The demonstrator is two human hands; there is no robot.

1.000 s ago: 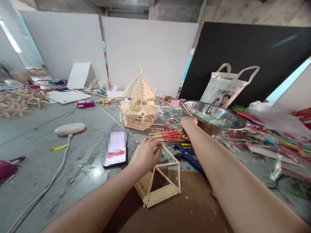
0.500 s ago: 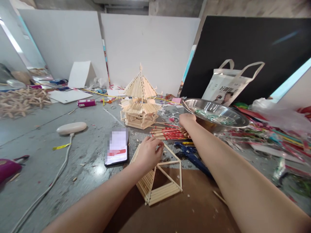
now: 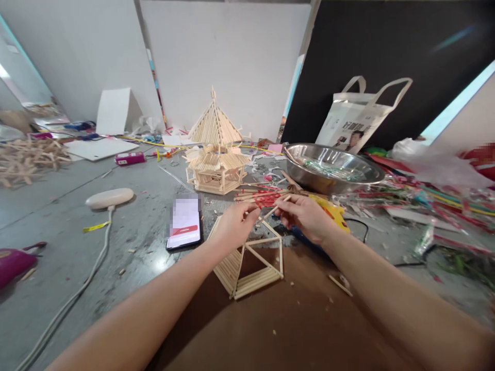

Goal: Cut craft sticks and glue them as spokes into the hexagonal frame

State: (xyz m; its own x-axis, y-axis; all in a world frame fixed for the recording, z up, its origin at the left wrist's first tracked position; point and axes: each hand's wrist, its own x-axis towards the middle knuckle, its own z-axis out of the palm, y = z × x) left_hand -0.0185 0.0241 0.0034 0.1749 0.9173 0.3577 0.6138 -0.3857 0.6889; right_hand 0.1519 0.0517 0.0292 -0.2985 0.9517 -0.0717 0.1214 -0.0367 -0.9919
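Note:
A thin wooden stick [image 3: 275, 208] is pinched between the thumb and fingers of my right hand [image 3: 305, 216], its left end pointing at my left hand. My left hand [image 3: 234, 222] is closed with curled fingertips close to that end; whether it grips the stick or something small I cannot make out. Under my left wrist lies a flat polygonal frame of wooden sticks [image 3: 257, 281], some sections filled with sticks side by side, others bare. Behind my hands lies a pile of red-marked sticks [image 3: 253, 196].
A small stick-built pavilion [image 3: 216, 172] stands behind the pile. A phone [image 3: 185, 226] lies left, near a white cabled device [image 3: 110, 198]. A metal basin [image 3: 336, 178], yellow glue gun [image 3: 334, 211] and blue-handled pliers [image 3: 311, 242] are on the right. A brown board [image 3: 270, 330] lies in front.
My right hand has come back from the stick pile beside the basin and now holds a stick near my left hand. The yellow glue gun has come into sight. The view has tilted down slightly.

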